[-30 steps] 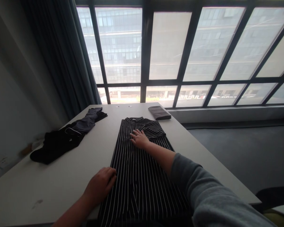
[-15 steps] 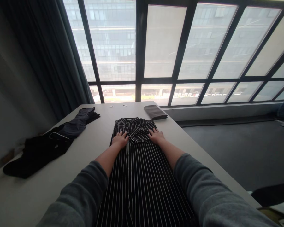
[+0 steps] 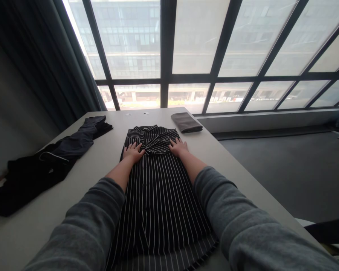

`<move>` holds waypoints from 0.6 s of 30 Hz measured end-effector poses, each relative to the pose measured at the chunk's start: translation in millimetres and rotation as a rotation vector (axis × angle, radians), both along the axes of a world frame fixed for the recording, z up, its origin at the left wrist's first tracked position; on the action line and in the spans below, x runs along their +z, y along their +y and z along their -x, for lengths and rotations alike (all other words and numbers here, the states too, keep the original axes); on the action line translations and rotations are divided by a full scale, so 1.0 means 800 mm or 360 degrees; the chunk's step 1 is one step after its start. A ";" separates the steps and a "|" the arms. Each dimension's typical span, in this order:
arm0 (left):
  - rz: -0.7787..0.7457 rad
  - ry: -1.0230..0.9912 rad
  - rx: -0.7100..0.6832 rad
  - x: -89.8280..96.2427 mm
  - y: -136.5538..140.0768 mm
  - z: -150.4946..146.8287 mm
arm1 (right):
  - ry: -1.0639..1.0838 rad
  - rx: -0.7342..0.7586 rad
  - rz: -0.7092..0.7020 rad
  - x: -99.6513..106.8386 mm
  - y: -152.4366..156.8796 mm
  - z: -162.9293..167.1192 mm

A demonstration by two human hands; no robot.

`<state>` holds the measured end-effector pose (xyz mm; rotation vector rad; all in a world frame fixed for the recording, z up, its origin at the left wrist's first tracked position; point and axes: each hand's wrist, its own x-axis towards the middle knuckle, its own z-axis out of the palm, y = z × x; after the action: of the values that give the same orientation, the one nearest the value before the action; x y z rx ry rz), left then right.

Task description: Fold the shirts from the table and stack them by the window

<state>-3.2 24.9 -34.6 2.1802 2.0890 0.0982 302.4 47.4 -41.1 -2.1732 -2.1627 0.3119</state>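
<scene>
A black shirt with white stripes (image 3: 166, 192) lies lengthwise on the white table, its collar toward the window. Its sleeves are folded across the upper part, and the hem spreads out near me. My left hand (image 3: 133, 152) rests flat on the shirt's left side below the collar, fingers spread. On the opposite edge, my right hand (image 3: 178, 147) lies with its fingers apart on the folded sleeve part. Neither hand grips the cloth.
A folded grey-brown cloth (image 3: 186, 122) lies at the table's far right corner. Dark garments (image 3: 59, 156) are heaped along the left side. The white table (image 3: 226, 195) ends at the right above a grey floor. Windows and a dark curtain (image 3: 53, 56) stand behind.
The view has tilted down, so more of the shirt's hem shows. Both hands remain flat on the shirt in nearly the same places.
</scene>
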 end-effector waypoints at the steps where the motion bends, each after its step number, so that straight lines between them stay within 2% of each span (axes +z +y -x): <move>1: -0.0007 0.0003 -0.0010 0.000 0.006 0.003 | 0.0007 0.0000 -0.0007 0.000 0.004 0.002; 6: -0.0046 -0.0005 -0.0045 -0.003 0.025 0.012 | 0.0032 -0.0004 -0.0025 -0.004 0.018 0.003; 9: -0.0085 -0.0021 -0.0048 -0.006 0.025 0.014 | 0.0041 -0.0008 -0.0054 -0.007 0.021 0.002; 11: -0.0193 -0.0036 -0.0082 -0.005 0.020 0.013 | 0.0052 -0.0005 -0.0068 -0.006 0.020 0.003; 15: -0.0557 -0.0091 -0.0489 0.009 -0.003 -0.004 | 0.0136 -0.0007 -0.0151 0.003 0.012 0.006; 18: -0.0568 -0.0144 -0.0820 0.020 -0.029 -0.026 | 0.0260 0.0032 -0.0436 0.006 -0.003 -0.007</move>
<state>17.7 1.6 -18.8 2.7826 1.4895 0.5401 307.9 44.8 -36.4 -1.9100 -2.0076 0.1744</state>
